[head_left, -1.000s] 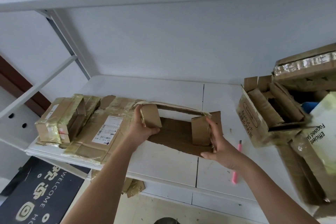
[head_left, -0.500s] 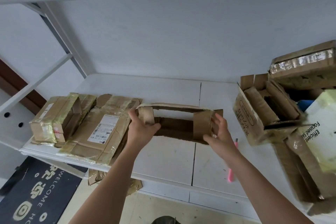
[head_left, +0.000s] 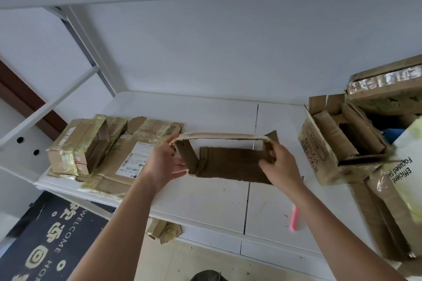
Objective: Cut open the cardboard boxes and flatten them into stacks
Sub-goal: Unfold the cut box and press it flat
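My left hand (head_left: 164, 164) and right hand (head_left: 281, 164) gripped the opened box (head_left: 230, 164) at mid-frame. My right arm hid part of the pink cutter (head_left: 294, 219) on the counter (head_left: 205, 201).

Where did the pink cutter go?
The pink cutter lies on the white table, near its front edge, partly hidden under the right forearm, left of the piled boxes.

Matt cardboard box (head_left: 230, 162); seemingly glossy tape (head_left: 386, 81)
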Available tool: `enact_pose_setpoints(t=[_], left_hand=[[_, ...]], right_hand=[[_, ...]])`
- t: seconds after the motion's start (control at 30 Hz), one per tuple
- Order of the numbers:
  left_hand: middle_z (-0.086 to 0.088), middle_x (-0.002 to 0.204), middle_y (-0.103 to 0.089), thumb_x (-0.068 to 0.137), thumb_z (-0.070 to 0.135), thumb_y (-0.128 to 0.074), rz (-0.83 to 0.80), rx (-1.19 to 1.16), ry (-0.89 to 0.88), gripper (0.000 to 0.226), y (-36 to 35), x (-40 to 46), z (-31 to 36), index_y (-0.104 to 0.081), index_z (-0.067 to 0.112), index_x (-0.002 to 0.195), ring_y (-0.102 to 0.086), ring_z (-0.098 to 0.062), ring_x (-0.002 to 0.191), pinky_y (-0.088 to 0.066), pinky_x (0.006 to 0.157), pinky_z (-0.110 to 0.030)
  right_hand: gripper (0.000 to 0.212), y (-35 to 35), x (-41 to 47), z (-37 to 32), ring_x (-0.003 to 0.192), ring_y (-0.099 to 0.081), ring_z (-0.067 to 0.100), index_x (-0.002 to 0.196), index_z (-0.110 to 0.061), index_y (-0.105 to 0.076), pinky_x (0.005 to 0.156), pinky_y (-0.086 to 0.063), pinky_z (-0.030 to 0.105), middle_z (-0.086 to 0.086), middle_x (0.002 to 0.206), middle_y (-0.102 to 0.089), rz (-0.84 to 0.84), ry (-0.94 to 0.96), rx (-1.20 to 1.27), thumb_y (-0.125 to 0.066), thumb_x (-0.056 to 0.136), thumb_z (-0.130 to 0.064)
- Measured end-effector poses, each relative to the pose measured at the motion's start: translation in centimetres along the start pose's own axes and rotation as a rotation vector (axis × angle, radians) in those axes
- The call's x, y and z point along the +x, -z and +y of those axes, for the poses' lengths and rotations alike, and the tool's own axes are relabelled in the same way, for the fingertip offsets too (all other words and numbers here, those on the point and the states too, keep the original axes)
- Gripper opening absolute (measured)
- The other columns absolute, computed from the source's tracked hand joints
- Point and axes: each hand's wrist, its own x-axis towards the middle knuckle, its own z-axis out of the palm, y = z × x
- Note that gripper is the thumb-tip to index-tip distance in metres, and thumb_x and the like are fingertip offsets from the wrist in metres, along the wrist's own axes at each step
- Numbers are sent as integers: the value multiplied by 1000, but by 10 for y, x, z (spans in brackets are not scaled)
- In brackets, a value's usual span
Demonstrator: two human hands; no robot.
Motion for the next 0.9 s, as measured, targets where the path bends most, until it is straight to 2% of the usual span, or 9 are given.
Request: enact_pose_setpoints(t=[0.07, 0.2, 0.27, 0.33, 0.53, 0.57, 0.63, 0.73, 0.9], left_hand=[[-19, 97, -69, 94, 36, -41, 24, -130, 72, 25, 11, 5, 2, -60, 21, 102, -66, -37, 91, -49, 91, -51], [-20, 118, -64, 77, 55, -73, 99, 128, 214, 62, 22, 17, -17, -54, 9, 114, -65, -40, 106, -55, 88, -52], [-19, 116, -62, 67, 49, -85, 137, 306, 263, 73, 23, 20, -27, -53, 5, 115, -65, -37, 101, -57, 84, -51], [-18, 106, -62, 85, 25, -75, 163, 406, 304, 48, 17, 18, -36, -51, -4, 115, -66, -30, 89, -59, 77, -44], [-17, 114, -54, 91, 12, -66, 297, 649, 285, 63, 2, 14, -77, -27, 3, 140, -60, -24, 88, -49, 56, -28], [-14, 105, -56, 90, 11, -67, 311, 684, 247, 60, 0, 13, -80, -28, 3, 136, -60, -24, 86, -50, 58, -30], [-12, 104, -58, 89, 16, -69, 352, 896, 170, 49, -4, 10, -81, -34, 7, 122, -60, -26, 92, -52, 70, -35], [-12, 125, -49, 87, 17, -66, 389, 1132, 46, 49, -13, 11, -78, -38, 14, 128, -51, -31, 117, -48, 94, -41], [-19, 141, -31, 93, 23, -61, 325, 1046, 65, 48, -29, 21, -83, -36, 12, 134, -37, -36, 130, -37, 107, -46]], right_hand=[[58, 15, -1, 10, 116, -55, 16, 139, -23, -51, 91, -44, 22, -2, 129, -56, -148, 104, -10, -56, 88, 3], [73, 23, -1, 26, 136, -38, 5, 141, -25, -50, 98, -29, 0, -17, 146, -40, -278, 252, -136, -46, 84, 20], [79, 16, -6, 32, 140, -32, 6, 144, -27, -46, 97, -35, 6, -19, 152, -31, -414, 200, -224, -46, 82, 21], [80, 8, -13, 37, 145, -26, 9, 147, -30, -41, 109, -31, 19, -20, 157, -24, -531, 117, -269, -45, 83, 18], [39, -10, -5, 24, 98, -56, 6, 133, -23, -54, 73, -45, 16, -3, 137, -54, -238, 149, -386, -49, 96, -11], [41, -18, -3, 25, 108, -54, 7, 139, -23, -48, 80, -47, 19, -2, 143, -47, -231, 198, -378, -46, 99, -19], [53, -36, 0, 30, 145, -26, 17, 154, -31, -20, 114, -33, 41, -4, 162, -14, -347, 233, -452, -32, 102, -37], [58, -58, -7, 42, 145, 29, 20, 149, -31, 25, 120, 10, 51, -8, 151, 38, -545, 113, -688, -7, 104, -48], [55, -74, -16, 54, 140, 39, 20, 140, -33, 34, 118, 15, 53, -4, 147, 47, -454, 110, -754, 11, 94, -54]])
